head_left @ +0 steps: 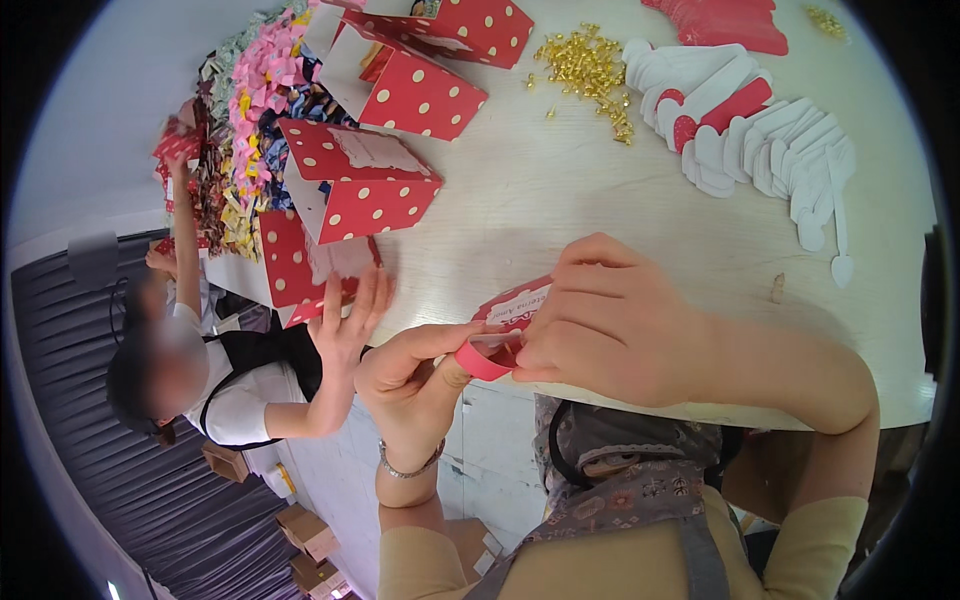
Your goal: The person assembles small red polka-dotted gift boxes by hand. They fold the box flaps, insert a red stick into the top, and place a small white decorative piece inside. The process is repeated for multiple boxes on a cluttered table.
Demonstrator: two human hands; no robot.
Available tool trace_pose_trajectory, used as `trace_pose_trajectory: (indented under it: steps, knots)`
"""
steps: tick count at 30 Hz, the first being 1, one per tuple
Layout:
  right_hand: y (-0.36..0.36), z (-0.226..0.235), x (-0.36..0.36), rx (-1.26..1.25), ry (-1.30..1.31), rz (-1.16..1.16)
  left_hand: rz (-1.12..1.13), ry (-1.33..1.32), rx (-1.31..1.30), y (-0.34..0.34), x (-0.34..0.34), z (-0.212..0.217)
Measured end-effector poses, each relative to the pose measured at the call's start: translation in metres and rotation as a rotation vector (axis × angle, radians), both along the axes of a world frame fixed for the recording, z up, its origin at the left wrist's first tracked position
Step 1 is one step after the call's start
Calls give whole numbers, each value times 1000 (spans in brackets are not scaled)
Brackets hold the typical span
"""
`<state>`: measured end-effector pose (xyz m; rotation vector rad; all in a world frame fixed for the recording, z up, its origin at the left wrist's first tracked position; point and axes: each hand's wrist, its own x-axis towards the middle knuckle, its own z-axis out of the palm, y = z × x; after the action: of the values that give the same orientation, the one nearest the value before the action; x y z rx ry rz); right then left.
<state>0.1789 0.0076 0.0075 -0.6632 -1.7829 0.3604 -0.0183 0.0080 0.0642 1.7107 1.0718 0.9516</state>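
Near the table's front edge, my left hand point(408, 378) and my right hand point(625, 325) meet on a red paper tag point(512, 306) with a pale printed label. One end of it is bent round into a loop, its red outer side facing me. My left thumb and fingers pinch the loop from the left. My right fingers are closed on its other side, and what lies under their tips is hidden. A small pile of gold metal paper fasteners point(585, 68) lies beyond my hands. Flat white cut-out cards point(775, 150) are fanned out at the far right.
Red polka-dot boxes point(380, 205) stand at the left, beside a heap of wrapped sweets point(265, 100). A co-worker's hand point(345, 315) reaches close to my left hand. A stack of red cards point(725, 22) lies at the back. Cardboard cartons point(308, 532) sit on the floor.
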Motion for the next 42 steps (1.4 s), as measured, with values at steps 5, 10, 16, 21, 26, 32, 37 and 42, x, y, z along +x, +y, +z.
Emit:
trace_pose_trajectory:
  steps: [5,10,16,21,26,32,37,42]
  knots:
    - [-5,1,-4,-46,-17,-80,-70,-11,-87,9,-3,-1]
    - [-7,8,-4,-68,-39,-128,-189,12,19,18,-6,-6]
    - [-10,6,-2,-27,-105,-120,-196,110,25,23,-3,-1]
    - [-12,8,-2,-49,-106,-105,-281,89,50,27,-4,-1]
    - [-10,11,-1,-77,-107,-105,-283,106,138,28,-1,-4]
    - [-11,14,-3,-90,-97,-66,-290,-74,286,16,-3,-21]
    - [-2,3,1,-56,-40,87,-198,-140,233,15,-6,-41]
    - [-1,4,-5,-23,17,70,-288,-295,242,22,-5,-56]
